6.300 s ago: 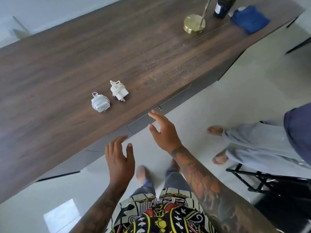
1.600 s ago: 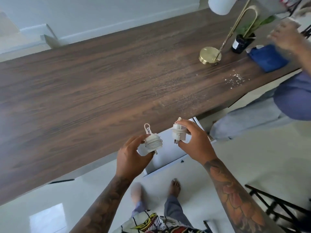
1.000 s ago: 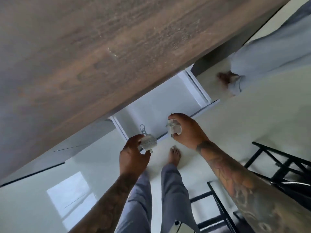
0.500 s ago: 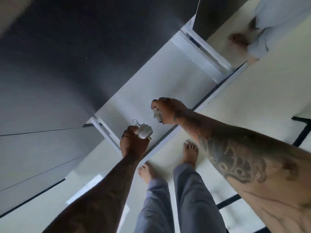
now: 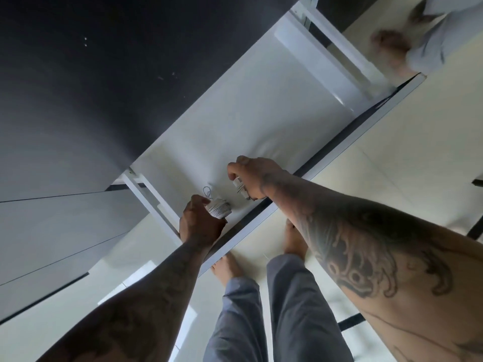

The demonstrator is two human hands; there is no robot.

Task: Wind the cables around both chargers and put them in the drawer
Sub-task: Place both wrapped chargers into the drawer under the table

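Both wound chargers low inside the open white drawer: left hand clasping one charger, right hand pinching the other charger. Best set flat on the floor, apart, loops tucked, before letting go.

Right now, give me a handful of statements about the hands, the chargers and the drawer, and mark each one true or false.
1. The drawer is pulled open. True.
2. The left hand holds a charger with cable wound around it. True.
3. The right hand is empty. False: it holds the other charger in a closed grip.
4. Both chargers lie released on the drawer bottom. False: each is in a hand's grip, low over the drawer.
5. The drawer's inside is white. True.
6. The person wears shoes. False: the feet are bare.
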